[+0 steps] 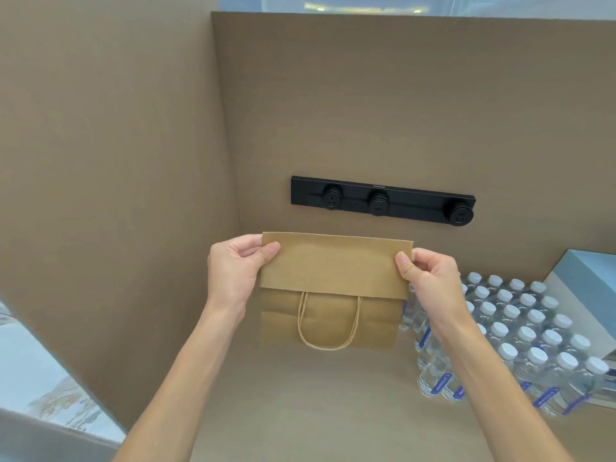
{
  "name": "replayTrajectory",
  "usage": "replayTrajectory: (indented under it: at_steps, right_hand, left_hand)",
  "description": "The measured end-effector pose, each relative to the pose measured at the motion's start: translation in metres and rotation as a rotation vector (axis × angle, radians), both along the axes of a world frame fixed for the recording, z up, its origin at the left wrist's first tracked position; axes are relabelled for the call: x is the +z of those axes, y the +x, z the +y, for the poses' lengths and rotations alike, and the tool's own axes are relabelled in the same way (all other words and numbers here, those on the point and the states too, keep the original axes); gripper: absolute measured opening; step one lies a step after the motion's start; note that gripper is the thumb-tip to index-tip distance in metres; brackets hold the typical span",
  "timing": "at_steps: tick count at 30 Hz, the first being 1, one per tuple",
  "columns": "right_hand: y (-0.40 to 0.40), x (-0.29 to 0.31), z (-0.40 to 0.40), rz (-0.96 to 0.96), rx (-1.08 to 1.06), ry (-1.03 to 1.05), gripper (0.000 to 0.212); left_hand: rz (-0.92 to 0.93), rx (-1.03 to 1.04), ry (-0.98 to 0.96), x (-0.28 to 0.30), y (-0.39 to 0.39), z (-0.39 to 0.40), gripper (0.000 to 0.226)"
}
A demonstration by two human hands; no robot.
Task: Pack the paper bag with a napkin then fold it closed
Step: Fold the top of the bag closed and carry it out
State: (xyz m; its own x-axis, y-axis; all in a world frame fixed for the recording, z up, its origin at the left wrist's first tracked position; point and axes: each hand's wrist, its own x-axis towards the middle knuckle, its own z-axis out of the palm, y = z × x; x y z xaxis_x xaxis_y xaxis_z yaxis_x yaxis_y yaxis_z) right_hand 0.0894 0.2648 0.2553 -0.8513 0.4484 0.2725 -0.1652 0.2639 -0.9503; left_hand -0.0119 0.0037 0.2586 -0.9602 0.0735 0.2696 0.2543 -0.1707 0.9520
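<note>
Cardboard walls: brown board is rising on the far side and the left side of the bench (333,411), meeting in a corner at the far left; the bench surface is showing the same plain brown.
Power strip: a black rail (383,201) with three round sockets is sitting on the far wall, just above the bench's far edge.
Water bottles: a packed block of clear bottles with white caps (520,341) is standing at the right edge of the bench, touching or nearly touching the bag's right side.
Pale blue box: a box (586,285) is lying beyond the bottles, at the far right corner.
Paper bag: the brown bag (333,295) is being held up near the middle of the bench towards its far edge; its top part is folded down over the front as a flap, and the twisted paper handle (328,323) is hanging below the flap's edge. Whether its bottom is touching the bench cannot be told.
Napkin: not visible.
Left hand: the left hand (233,271) is pinching the flap's upper left corner, thumb on the front, fingers curled behind.
Right hand: the right hand (430,275) is pinching the flap's right edge near the top, thumb on the front, fingers closed behind.
</note>
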Motion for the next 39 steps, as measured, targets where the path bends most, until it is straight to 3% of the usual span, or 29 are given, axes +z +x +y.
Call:
replayTrajectory:
  at_steps: [19, 26, 39]
  right_hand:
    - [-0.002, -0.002, -0.015, 0.012, 0.182, -0.068, 0.035]
    - [-0.017, -0.024, -0.046, -0.015, 0.295, -0.063, 0.022]
    - [-0.014, -0.046, -0.118, -0.031, 0.441, -0.102, 0.027]
  left_hand:
    - [0.004, 0.133, 0.032, 0.003, 0.038, -0.027, 0.027]
    - [-0.025, 0.282, 0.047, -0.008, 0.060, -0.060, 0.025]
    - [-0.039, 0.438, 0.014, -0.034, 0.095, -0.131, 0.033]
